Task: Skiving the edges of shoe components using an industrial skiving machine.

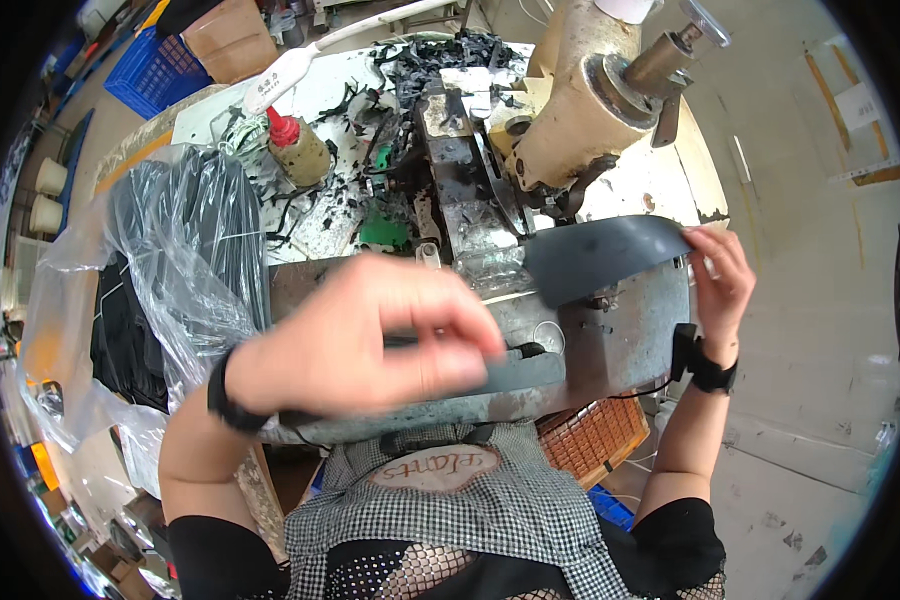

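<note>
Here, both hands work one long dark grey strip of flexible sheet in front of a cream sewing machine; left hand is blurred, close to the camera, fingers pinched narrow on the strip's near end at lower centre; right hand grips the far end at the right, fingertips closed on its edge, hand upright beside the machine bed; strip runs from the left hand up and rightward, broader curved end lying over the grey metal bed just below the machine head; black wristband on the left wrist, black watch-like band on the right; clear plastic bag with dark pieces inside sits to the left, touching the bench edge; small bottle with red cap stands behind it among black offcuts scattered on the white tabletop; blue crate far upper left; orange mesh basket under the bed; checked apron at bottom.
</note>
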`<state>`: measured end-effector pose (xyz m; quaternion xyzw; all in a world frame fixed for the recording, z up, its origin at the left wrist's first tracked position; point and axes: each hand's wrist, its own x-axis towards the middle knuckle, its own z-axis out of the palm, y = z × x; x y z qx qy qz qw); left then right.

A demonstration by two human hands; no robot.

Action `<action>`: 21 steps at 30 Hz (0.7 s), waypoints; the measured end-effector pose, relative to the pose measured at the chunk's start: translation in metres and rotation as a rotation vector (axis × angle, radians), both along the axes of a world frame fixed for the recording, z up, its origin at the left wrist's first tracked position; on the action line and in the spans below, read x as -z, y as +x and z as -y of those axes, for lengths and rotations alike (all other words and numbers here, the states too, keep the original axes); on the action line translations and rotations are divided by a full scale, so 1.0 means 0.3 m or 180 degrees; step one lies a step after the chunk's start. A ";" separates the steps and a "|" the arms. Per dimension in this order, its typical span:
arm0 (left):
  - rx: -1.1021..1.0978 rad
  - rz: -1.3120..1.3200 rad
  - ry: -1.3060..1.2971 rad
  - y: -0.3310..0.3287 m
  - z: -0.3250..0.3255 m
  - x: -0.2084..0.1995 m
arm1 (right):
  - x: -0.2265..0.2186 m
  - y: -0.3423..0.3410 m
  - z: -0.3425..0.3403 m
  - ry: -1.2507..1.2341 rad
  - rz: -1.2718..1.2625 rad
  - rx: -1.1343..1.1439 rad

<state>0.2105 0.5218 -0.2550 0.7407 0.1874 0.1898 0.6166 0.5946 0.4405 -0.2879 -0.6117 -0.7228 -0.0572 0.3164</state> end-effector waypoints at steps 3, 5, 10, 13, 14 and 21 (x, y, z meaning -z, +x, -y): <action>0.0836 0.1385 -0.0374 0.009 0.143 -0.105 | 0.022 0.131 0.026 -0.1039 -0.2076 0.0528; 0.1105 0.2045 -0.1192 0.052 0.210 -0.115 | 0.043 0.154 0.037 -0.1320 -0.2516 0.0532; 0.0108 0.3006 -0.1672 0.140 0.360 -0.110 | 0.141 0.138 0.026 -0.1587 -0.3872 0.0856; 0.0504 0.2680 -0.1518 0.127 0.324 -0.110 | 0.169 0.114 0.019 -0.1612 -0.4097 0.0839; 0.0488 0.2667 -0.1523 0.130 0.314 -0.119 | 0.178 0.108 0.015 -0.1667 -0.4112 0.0788; 0.0707 0.2225 -0.1466 0.163 0.313 -0.131 | 0.156 0.093 0.043 -0.1417 -0.3992 0.0810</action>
